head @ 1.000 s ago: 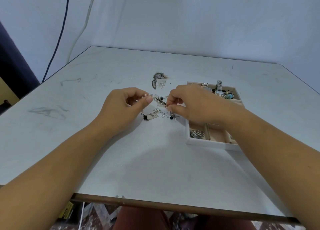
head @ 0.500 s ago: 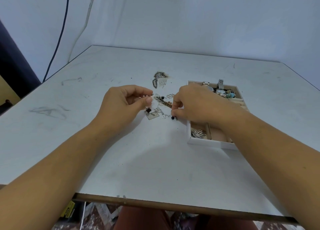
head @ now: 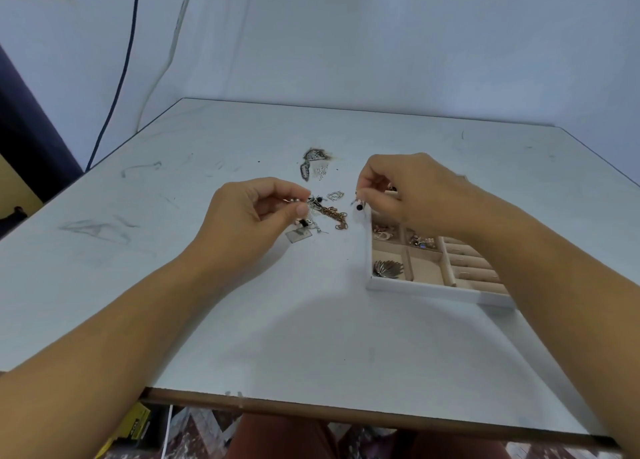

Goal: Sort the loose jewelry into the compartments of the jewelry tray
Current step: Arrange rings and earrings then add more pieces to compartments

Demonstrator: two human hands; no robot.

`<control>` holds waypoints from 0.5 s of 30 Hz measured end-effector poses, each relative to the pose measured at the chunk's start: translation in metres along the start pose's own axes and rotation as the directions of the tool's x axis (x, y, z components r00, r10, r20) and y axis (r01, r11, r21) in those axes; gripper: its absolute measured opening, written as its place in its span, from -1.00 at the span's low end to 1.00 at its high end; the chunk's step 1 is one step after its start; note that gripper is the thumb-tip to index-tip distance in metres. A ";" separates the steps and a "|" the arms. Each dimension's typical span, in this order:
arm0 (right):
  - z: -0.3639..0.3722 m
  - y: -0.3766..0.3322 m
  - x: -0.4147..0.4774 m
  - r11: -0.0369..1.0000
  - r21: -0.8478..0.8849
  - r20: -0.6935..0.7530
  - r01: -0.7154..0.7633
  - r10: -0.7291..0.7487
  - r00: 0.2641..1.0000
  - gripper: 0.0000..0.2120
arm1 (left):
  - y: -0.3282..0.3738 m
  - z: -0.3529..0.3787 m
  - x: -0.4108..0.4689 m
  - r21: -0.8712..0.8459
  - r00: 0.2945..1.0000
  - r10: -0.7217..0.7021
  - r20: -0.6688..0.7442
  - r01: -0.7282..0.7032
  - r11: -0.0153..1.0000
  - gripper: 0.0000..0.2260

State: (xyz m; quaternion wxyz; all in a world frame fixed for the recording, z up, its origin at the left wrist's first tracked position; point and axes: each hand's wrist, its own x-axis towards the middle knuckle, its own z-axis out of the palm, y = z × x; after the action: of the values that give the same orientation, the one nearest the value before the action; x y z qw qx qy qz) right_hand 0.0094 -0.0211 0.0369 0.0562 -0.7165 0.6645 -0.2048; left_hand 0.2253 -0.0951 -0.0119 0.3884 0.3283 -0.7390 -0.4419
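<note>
**Earring lifted clear, heading for the tray**

Nearest, the white jewelry tray (head: 426, 287) sits on the scuffed worktop (head: 277, 320), a silver leaf brooch (head: 387, 269) in its front-left compartment. The right hand (head: 412, 195) has risen off the pile, pinching a black-beaded earring (head: 359, 205) above the tray's far corner. The left hand (head: 252, 213) pinches a small pearly piece (head: 295, 200). Beyond lie a coppery chain (head: 334, 214) and filigree pieces (head: 313, 162).

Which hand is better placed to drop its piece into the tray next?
The right hand, probably. It pinches a small black-beaded piece at the jewelry tray's far left corner, while the left hand holds its piece over the loose pile, farther away.
</note>
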 end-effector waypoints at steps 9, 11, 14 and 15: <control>-0.039 0.022 -0.033 1.000 -0.015 -0.097 -0.006 0.004 0.995 -0.96 | 0.046 0.024 0.007 -0.063 0.991 0.127 0.047 -0.124 0.990 -0.88; -0.046 0.027 -0.041 1.000 -0.002 -0.121 -0.021 0.020 0.993 -0.96 | 0.055 0.034 0.008 -0.091 0.987 0.146 0.066 -0.139 0.986 -0.87; -0.053 0.032 -0.054 0.999 0.016 -0.151 -0.036 0.038 0.988 -0.95 | 0.064 0.051 0.009 -0.107 0.982 0.165 0.097 -0.154 0.982 -0.84; -0.056 0.034 -0.058 0.999 0.024 -0.160 -0.040 0.043 0.986 -0.95 | 0.066 0.057 0.009 -0.112 0.979 0.173 0.109 -0.161 0.981 -0.84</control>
State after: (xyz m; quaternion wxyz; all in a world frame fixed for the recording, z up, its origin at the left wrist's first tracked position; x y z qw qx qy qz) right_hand -0.0441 0.0428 0.0629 0.0140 -0.6830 0.6795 -0.2675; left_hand 0.1627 -0.0537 0.0327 0.3961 0.2177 -0.7619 -0.4639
